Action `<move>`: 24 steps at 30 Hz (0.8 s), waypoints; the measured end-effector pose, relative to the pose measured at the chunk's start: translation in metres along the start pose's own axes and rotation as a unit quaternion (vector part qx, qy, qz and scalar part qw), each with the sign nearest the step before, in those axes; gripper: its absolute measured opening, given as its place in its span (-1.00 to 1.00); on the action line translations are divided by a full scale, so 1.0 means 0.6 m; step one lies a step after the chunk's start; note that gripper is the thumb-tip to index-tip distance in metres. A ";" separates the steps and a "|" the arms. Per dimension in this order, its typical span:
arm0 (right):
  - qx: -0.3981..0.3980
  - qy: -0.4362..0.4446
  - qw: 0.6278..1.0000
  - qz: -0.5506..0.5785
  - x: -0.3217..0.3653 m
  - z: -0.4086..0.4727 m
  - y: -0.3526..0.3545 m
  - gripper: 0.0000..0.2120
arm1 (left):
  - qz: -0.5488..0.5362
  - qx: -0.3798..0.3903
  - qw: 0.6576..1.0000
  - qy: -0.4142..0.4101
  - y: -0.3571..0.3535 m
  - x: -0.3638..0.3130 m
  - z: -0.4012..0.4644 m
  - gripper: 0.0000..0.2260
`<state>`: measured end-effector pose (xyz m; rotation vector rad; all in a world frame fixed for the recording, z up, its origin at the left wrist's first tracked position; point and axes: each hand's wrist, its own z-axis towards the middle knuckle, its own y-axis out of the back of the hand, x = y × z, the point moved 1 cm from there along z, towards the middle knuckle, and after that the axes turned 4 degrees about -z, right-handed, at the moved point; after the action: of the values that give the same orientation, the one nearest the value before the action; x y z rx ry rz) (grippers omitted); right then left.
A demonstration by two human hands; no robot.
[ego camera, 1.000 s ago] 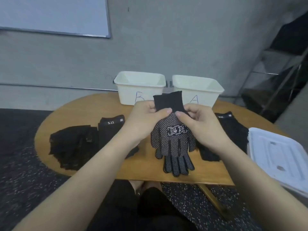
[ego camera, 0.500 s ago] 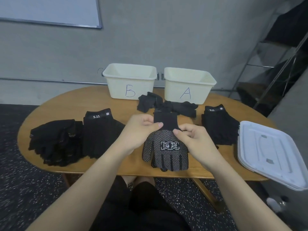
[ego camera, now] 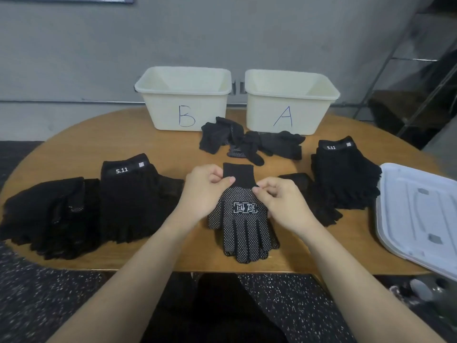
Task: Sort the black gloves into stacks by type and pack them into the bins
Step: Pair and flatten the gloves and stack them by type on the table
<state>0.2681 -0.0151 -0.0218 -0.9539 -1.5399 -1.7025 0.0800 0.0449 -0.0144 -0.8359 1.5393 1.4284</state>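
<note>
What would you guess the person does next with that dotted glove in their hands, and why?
Probably let go of it and reach for the loose gloves. The dotted glove already lies flat on the table, the left hand and right hand only pinching its cuff, and bins B and A look empty.

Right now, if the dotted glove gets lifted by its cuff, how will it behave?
Likely floppy: the dotted glove lies flat and limp on the table. Probably light, since both hands pinch only its cuff. The white dots may add grip against sliding.
</note>
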 end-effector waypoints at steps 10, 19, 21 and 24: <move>-0.091 0.078 0.982 -0.146 -0.059 0.035 -0.033 -0.92 | 0.070 -0.057 0.996 -0.008 -0.030 0.040 0.046 -0.89; -0.124 0.139 0.954 -0.236 -0.082 0.032 -0.052 -0.82 | 0.182 -0.054 0.974 -0.128 -0.039 0.057 0.015 -0.68; -0.129 0.148 0.948 -0.249 -0.081 0.030 -0.052 -0.76 | 0.235 -0.025 0.952 -0.196 -0.042 0.060 -0.005 -0.68; -0.118 0.183 0.941 -0.259 -0.078 0.027 -0.049 -0.71 | 0.282 0.066 0.931 -0.221 -0.049 0.068 -0.034 -0.60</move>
<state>0.2696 0.0039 -0.0765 -0.3068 -1.4282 -2.3174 0.0868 0.0239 -0.0644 0.0428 1.5500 1.7410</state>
